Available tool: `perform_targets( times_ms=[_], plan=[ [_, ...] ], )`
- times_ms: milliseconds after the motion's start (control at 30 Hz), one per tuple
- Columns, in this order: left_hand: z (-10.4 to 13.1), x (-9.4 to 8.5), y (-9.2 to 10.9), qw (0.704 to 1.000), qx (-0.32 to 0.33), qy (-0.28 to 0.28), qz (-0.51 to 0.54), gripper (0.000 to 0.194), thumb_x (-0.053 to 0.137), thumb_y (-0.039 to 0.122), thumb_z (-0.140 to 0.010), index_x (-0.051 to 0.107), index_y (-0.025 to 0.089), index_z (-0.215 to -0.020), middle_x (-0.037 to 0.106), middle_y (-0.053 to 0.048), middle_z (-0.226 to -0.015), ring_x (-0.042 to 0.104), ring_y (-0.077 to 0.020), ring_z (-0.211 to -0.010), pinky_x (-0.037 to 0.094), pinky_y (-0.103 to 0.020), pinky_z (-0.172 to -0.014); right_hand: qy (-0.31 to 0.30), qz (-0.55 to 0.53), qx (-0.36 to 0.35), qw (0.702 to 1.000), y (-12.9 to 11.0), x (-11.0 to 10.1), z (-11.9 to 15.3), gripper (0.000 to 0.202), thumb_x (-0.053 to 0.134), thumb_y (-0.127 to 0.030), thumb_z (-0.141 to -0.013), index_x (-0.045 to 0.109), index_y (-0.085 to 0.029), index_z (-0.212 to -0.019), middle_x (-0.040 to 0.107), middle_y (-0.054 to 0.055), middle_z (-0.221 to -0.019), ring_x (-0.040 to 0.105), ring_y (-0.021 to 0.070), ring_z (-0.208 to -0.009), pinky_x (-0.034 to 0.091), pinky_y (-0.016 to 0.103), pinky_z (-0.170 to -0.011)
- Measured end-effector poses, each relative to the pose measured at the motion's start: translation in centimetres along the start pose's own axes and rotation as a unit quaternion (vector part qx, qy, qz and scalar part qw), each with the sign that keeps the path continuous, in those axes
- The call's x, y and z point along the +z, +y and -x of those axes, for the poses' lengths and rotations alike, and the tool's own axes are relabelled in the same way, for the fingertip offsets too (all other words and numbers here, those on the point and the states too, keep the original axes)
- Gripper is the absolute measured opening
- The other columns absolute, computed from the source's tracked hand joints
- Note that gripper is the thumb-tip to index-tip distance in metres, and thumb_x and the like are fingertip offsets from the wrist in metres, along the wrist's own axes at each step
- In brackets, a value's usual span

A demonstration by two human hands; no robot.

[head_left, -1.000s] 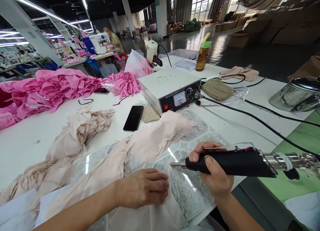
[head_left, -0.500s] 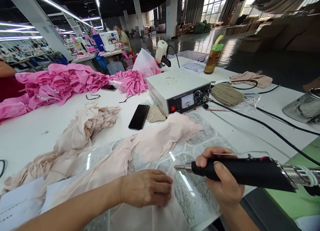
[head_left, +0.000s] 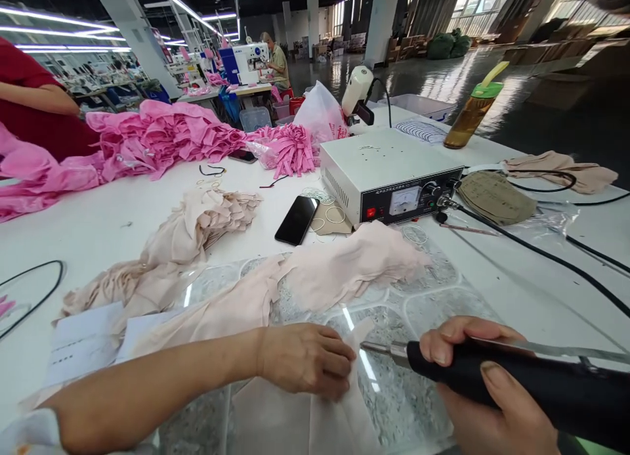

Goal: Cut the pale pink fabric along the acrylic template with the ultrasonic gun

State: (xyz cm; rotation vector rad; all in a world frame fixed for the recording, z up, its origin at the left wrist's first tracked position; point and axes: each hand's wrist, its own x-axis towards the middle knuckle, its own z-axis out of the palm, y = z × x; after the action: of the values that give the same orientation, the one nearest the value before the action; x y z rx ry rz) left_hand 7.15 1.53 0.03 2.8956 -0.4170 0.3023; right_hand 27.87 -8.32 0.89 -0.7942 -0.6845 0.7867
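Observation:
My right hand (head_left: 497,383) is wrapped round a black hand-held ultrasonic tool (head_left: 551,389) with a slim metal tip. The tip points left and is at the edge of a pale beige fabric piece (head_left: 275,415); whether it touches the cloth I cannot tell. My left hand (head_left: 308,362) is closed on that fabric with curled fingers, just left of the tip, and its fingertips are partly hidden. Under the cloth lies a clear sheet over a grey stone-patterned board (head_left: 408,376). A stack of pale beige fabric pieces (head_left: 349,264) lies behind my hands.
A white control box (head_left: 394,163) with a dial stands behind the stack, its black cable running right. Around it are a phone (head_left: 296,220), a bottle (head_left: 472,117) and brown card templates (head_left: 497,195). More beige cloth (head_left: 197,225) and pink cloth (head_left: 167,140) lie left, near a person in red.
The view has turned left, so things sit further right. The tool has moved right with my right hand, and a strip of cloth now sticks up beside the tip.

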Motion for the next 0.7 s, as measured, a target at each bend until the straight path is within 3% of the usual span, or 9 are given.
perform_targets(
  times_ms=[367,700],
  plan=[
    [0.2,0.4,0.0,1.0,-0.008,0.004,0.001,0.016,0.059,0.02,-0.095,0.065,0.018,-0.08,0.068,-0.006,-0.091,0.06,-0.019,-0.11,0.048,-0.028,-0.094,-0.079,0.039,0.001,0.996,-0.2,-0.4,0.4,0.009,0.061,-0.029,-0.083,0.063,-0.025,-0.091,0.056,0.001,-0.076,0.054,0.0132,-0.056,0.053,0.033,-0.052],
    [0.1,0.3,-0.1,1.0,0.003,0.015,-0.002,0.014,0.061,0.019,-0.094,0.066,0.016,-0.081,0.068,-0.006,-0.089,0.061,-0.0197,-0.108,0.049,-0.029,-0.092,-0.082,0.046,-0.006,0.996,-0.4,0.6,0.3,0.006,0.065,-0.029,-0.083,0.062,-0.024,-0.085,0.058,0.001,-0.073,0.055,0.0127,-0.052,0.054,0.032,-0.049]
  ],
)
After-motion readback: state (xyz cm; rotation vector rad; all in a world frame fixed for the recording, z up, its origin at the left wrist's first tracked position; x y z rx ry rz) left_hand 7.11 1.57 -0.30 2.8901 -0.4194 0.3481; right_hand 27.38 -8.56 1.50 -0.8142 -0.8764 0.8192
